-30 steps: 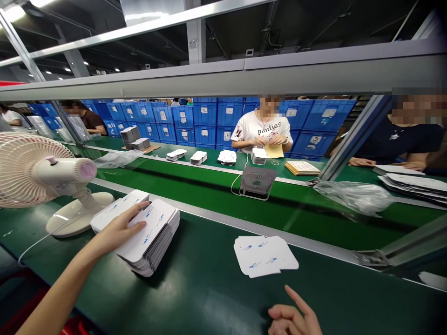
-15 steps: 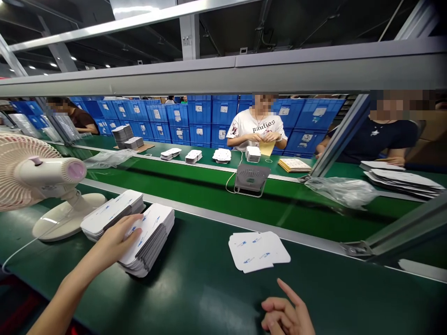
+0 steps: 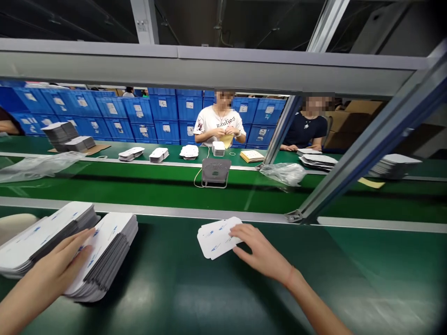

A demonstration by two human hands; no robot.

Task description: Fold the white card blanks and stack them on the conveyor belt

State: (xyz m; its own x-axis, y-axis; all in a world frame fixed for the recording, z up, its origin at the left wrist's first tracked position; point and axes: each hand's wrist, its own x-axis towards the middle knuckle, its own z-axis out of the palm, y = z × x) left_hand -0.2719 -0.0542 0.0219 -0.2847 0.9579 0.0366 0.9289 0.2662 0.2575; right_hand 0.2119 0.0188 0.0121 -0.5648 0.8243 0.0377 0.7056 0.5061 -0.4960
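My left hand (image 3: 64, 263) lies on a tall stack of white cards (image 3: 115, 228) with rounded corners, grey edges and blue print; its fingers are stretched out along the top. Beside it, to the left, stands a second such stack (image 3: 52, 232). Out to the right, my right hand (image 3: 256, 246) has its fingers over the right end of a low pile of white cards (image 3: 214, 237) and its thumb at the near edge. The cards in this pile lie slightly fanned. How firmly the thumb and fingers press is hard to see.
A metal rail (image 3: 174, 213) runs behind the dark green table, with a slanted post (image 3: 335, 181) at right. Beyond are a green belt (image 3: 167, 193), a small grey fan (image 3: 215, 173), plastic bags (image 3: 284, 173), card stacks, blue crates (image 3: 165, 107) and co-workers (image 3: 220, 123).
The view has turned right. My right hand has come forward from the near edge to the low pile of cards. My left hand stays on its stack.
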